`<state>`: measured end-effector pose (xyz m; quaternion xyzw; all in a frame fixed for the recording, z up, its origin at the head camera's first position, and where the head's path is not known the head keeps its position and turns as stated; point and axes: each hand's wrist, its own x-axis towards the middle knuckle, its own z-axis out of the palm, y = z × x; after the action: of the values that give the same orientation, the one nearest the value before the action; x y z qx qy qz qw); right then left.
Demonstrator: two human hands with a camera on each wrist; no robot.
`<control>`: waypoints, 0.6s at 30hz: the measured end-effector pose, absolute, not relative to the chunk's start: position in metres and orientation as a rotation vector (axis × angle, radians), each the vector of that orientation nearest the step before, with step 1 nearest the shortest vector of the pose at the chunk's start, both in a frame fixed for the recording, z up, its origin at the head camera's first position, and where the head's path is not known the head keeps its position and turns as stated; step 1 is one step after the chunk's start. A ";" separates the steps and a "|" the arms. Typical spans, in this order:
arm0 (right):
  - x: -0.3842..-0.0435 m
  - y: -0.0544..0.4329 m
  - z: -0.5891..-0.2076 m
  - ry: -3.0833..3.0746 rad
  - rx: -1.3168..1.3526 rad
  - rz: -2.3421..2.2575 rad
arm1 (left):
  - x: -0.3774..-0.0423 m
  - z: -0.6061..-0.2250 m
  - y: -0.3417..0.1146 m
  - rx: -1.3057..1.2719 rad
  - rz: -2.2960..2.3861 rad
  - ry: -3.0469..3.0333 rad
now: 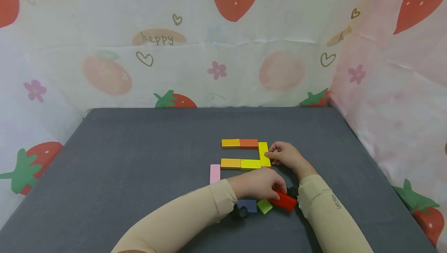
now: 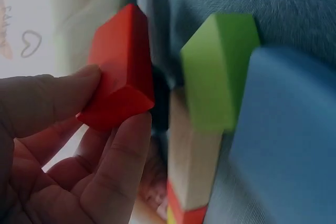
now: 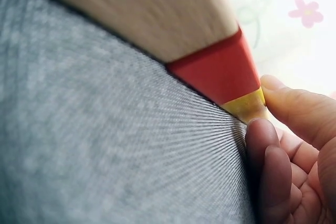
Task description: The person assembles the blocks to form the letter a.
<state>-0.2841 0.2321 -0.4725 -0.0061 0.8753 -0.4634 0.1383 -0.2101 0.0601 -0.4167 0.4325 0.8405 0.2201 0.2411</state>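
Observation:
My left hand [image 1: 262, 183] pinches a red block [image 1: 284, 201] between thumb and fingers, low in front of the right forearm. In the left wrist view the red block [image 2: 118, 61] is tilted, with one slightly rounded end face. My right hand [image 1: 288, 158] holds the right side of an upright-running yellow block [image 1: 262, 148], thumb at its top and fingertips against its side. That block closes the right end of two rows: a yellow block [image 1: 230, 143] with an orange block [image 1: 249, 143], and a yellow-orange block [image 1: 230, 163] with a yellow block [image 1: 250, 164].
A pink block [image 1: 215, 173] lies left of the lower row, partly behind the left sleeve. Near the left wrist are a blue block [image 1: 247, 206] and a green block [image 1: 264, 206]. A plain wooden block [image 2: 191, 166] adjoins a red block [image 3: 218, 66]. A dark cloth [image 1: 139, 160] covers the table.

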 end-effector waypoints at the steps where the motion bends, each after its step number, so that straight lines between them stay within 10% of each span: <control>1: -0.284 0.232 -0.472 2.529 -0.022 -1.339 | -0.210 -0.418 0.063 1.186 0.600 2.283; 18: -0.286 0.233 -0.472 2.518 -0.026 -1.311 | -0.204 -0.428 0.074 1.203 0.508 2.384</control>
<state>-0.2864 0.2331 -0.4720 -0.0090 0.8768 -0.4566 0.1506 -0.2041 0.0743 -0.4278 0.4327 0.8575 0.1826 0.2100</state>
